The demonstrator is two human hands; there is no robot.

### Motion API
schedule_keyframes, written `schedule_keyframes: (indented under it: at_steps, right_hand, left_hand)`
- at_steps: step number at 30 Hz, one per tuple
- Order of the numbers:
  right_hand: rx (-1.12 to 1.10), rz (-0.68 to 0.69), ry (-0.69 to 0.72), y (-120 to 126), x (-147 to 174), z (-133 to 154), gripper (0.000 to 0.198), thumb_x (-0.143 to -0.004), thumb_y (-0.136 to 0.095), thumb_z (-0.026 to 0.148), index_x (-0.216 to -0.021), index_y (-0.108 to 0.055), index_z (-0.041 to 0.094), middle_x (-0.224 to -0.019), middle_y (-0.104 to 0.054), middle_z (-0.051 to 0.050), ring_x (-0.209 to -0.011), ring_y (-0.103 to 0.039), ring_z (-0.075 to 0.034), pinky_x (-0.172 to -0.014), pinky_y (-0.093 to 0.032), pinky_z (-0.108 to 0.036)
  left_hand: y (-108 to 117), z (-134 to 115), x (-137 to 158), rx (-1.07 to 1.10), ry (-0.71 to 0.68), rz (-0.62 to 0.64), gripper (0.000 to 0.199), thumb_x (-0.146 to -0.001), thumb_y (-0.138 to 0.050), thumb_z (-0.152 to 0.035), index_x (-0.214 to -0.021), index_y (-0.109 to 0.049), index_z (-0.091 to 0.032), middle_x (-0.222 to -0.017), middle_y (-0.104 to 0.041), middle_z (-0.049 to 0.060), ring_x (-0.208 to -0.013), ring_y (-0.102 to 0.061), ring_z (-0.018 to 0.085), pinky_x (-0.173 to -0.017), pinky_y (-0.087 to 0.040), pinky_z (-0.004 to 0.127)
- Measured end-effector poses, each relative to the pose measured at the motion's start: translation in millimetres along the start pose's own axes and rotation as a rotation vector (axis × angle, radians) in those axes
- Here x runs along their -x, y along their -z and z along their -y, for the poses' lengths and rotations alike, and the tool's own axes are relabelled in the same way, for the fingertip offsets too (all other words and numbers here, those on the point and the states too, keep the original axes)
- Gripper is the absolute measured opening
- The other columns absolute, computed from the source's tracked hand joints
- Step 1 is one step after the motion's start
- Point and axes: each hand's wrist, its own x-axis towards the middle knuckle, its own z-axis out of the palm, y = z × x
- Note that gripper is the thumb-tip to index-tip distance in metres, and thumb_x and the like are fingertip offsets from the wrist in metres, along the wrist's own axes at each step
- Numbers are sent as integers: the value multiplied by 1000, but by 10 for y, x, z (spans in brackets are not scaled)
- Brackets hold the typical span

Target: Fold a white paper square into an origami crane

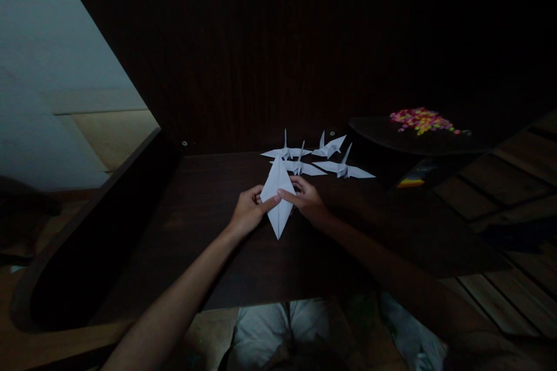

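A white sheet of paper folded into a long diamond (277, 177) is held upright over the dark desk, a crease running down its middle. My left hand (249, 208) grips its left edge, thumb lying on the front face and fingers curled behind. On the other edge my right hand (308, 200) does the same, its thumb tip close to the left one near the centre crease. Just beyond the diamond stand several finished white paper cranes, among them a right-hand crane (343, 169) and a back one (329, 146). The diamond partly covers the nearest crane (299, 167).
The dark wooden desk (209, 203) has a tall back panel (243, 69) and a raised left side board (100, 226). To the right, a rounded shelf (374, 127) carries a heap of small colourful pieces (424, 120). Below it sits a dark item with a yellow-orange edge (410, 182).
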Motion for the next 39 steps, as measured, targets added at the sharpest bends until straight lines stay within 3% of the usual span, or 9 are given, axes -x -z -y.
schedule_keyframes:
  at_steps: [5, 12, 15, 17, 20, 23, 26, 31, 39]
  right_hand:
    - [80, 86, -46, 40, 10, -17, 36, -64, -75, 48, -72, -64, 15, -58, -59, 1, -44, -46, -9, -35, -31, -20]
    - [51, 14, -18, 73, -35, -15, 37, -60, -78, 47, -73, -62, 16, -66, -64, -2, -56, -57, -14, -48, -42, -25]
    - [70, -95, 87, 195, -137, 19, 40, -58, -80, 43, -82, -61, 18, -78, -66, -3, -73, -62, -19, -65, -49, -30]
    - [236, -137, 209, 297, -187, 53, 39, -59, -80, 38, -89, -63, 18, -82, -65, -4, -77, -60, -19, -68, -48, -32]
    - [584, -12, 439, 372, -178, 109, 23, -67, -76, 33, -84, -68, 20, -89, -65, -5, -85, -58, -21, -73, -46, -34]
    - [752, 220, 503, 309, -92, 142, 11, -77, -71, 28, -83, -71, 20, -83, -67, -4, -84, -58, -20, -79, -43, -37]
    - [860, 352, 492, 214, -27, 137, 15, -78, -72, 24, -92, -71, 20, -90, -67, -4, -88, -57, -20, -83, -42, -37]
    - [868, 352, 407, 192, -47, 63, 30, -79, -68, 18, -109, -66, 16, -87, -63, -3, -70, -53, -14, -66, -42, -28]
    - [967, 288, 376, 162, -69, -107, 15, -82, -67, 19, -96, -67, 17, -87, -62, -3, -74, -55, -15, -66, -39, -27]
  left_hand:
    - [-13, -7, 7, 66, 55, 38, 44, -60, -84, -39, -88, -64, -11, -77, -68, 2, -67, -62, 14, -63, -48, 24]
    - [32, -58, 4, 43, 92, 135, 49, -56, -86, -28, -94, -57, -14, -77, -67, -1, -69, -63, 13, -66, -49, 24]
    - [108, -108, -7, -40, 142, 241, 56, -58, -84, -22, -105, -54, -15, -79, -67, -1, -68, -63, 13, -63, -48, 23]
    - [156, -117, -17, -99, 181, 319, 61, -60, -81, -19, -112, -50, -16, -78, -66, -1, -65, -62, 12, -59, -46, 22]
    - [201, -87, -37, -228, 203, 393, 58, -63, -77, -19, -114, -48, -15, -75, -65, -1, -60, -58, 12, -54, -42, 21]
    - [215, -59, -59, -468, 123, 386, 41, -67, -74, -23, -102, -55, -14, -74, -65, 0, -64, -58, 14, -54, -40, 21]
    - [222, -83, -78, -767, -22, 375, 23, -74, -69, -29, -90, -63, -14, -75, -65, 2, -68, -59, 16, -58, -40, 24]
    - [233, -108, -105, -1009, -232, 355, 20, -83, -61, -25, -99, -68, -16, -88, -66, 5, -77, -60, 18, -71, -43, 26]
    - [226, 82, -95, -1188, -397, 237, 22, -89, -53, -22, -104, -68, -16, -99, -59, 9, -94, -51, 23, -86, -42, 38]
